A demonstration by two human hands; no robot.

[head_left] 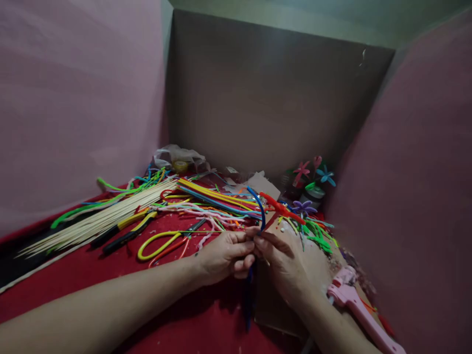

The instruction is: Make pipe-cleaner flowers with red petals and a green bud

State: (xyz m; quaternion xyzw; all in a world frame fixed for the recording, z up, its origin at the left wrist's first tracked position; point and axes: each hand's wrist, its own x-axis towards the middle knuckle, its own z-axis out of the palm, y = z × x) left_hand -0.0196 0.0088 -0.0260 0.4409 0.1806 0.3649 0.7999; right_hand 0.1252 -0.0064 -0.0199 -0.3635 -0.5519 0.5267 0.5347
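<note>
In front of me, my left hand (pixel 234 253) and my right hand (pixel 282 258) meet, both with fingers pinched closed. Between their fingertips is a blue pipe cleaner (pixel 262 211), its upper end curving up and its lower part hanging beneath the hands. A thin green stem (pixel 210 231) runs leftward from the fingertips, level with the left hand. Just beyond the right hand shows a red pipe-cleaner shape (pixel 283 208); whether it is held or lies on the surface, I cannot tell. The exact grip point is hidden by the fingers.
Left lie wooden sticks (pixel 110 214), yellow-black pliers (pixel 129 231) and yellow-red-handled scissors (pixel 162 246). Coloured pipe cleaners (pixel 217 196) spread behind. A pink glue gun (pixel 354 295) rests on cardboard (pixel 273 309) at right, with pipe-cleaner flowers (pixel 326 175) farther back. Pink walls (pixel 73 98) flank the red cloth (pixel 177 319).
</note>
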